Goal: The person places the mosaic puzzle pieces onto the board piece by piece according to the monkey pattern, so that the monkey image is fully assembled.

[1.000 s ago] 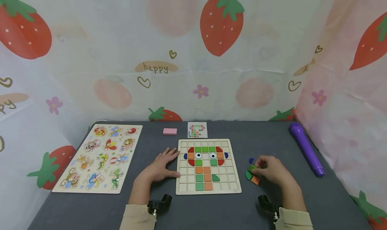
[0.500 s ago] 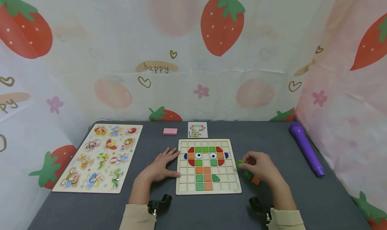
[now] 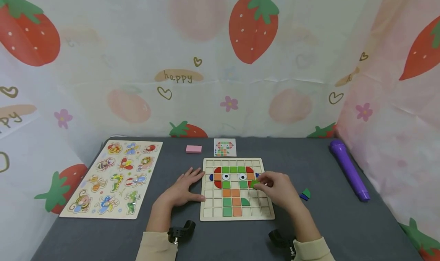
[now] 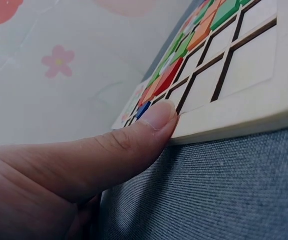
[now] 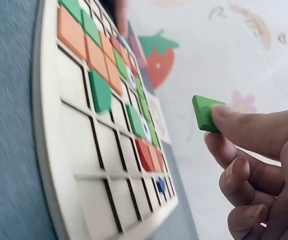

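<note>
A wooden grid board (image 3: 264, 211) lies flat, with coloured tiles set in it as a figure with two eye pieces. My left hand (image 3: 181, 189) spreads its fingers along the board's left side, and in the left wrist view its thumb (image 4: 159, 116) touches the rim. Over the right part of the board, my right hand (image 3: 279, 188) pinches a light green square tile (image 5: 204, 114) between thumb and forefinger. The other fingers curl loosely in the right wrist view. Seen from the head, that tile overlaps the red piece at the figure's right.
Loose green (image 3: 306, 193) and blue (image 3: 303, 197) pieces lie right of my right wrist. Behind the board are a small picture card (image 3: 225, 147) and a pink block (image 3: 194, 149). An insect puzzle board (image 3: 77, 211) lies left, a purple cylinder (image 3: 348, 169) right.
My right hand has lifted the green square tile from the loose pieces and carried it left over the board. My left hand stays at the board's edge.
</note>
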Motion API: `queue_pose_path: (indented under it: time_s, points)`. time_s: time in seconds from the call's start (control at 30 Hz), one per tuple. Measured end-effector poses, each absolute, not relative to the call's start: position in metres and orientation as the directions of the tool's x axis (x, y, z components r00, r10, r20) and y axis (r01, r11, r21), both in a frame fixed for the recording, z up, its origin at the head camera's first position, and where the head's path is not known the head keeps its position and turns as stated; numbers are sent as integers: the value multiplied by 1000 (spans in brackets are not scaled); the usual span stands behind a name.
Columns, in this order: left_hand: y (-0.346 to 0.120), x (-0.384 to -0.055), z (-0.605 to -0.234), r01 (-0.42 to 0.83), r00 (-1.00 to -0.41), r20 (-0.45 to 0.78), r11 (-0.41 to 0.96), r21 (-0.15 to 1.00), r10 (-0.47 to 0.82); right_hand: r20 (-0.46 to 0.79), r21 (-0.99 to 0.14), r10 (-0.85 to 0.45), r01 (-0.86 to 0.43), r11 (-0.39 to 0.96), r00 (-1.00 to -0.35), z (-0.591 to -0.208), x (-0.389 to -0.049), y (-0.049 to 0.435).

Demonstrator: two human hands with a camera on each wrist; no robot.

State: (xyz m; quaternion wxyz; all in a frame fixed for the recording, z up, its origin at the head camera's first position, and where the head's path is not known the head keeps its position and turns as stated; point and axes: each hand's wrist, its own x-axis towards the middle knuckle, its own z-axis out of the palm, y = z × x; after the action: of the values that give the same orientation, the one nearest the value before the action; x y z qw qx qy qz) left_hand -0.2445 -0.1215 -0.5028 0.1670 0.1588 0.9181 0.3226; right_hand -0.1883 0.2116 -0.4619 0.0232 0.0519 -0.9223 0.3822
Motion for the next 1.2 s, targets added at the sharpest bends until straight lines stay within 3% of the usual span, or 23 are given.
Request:
queue_pose_path:
  time_s: [0.7, 1.2]
  points:
    - [-119, -246, -505, 201, -890, -197, 742, 640, 411, 96, -804, -168, -175, 569, -981, -490, -181, 146]
    - [-121, -244, -502, 206, -890, -193, 744, 636, 412, 123, -726, -256, -263, 636, -959, -501, -183, 121]
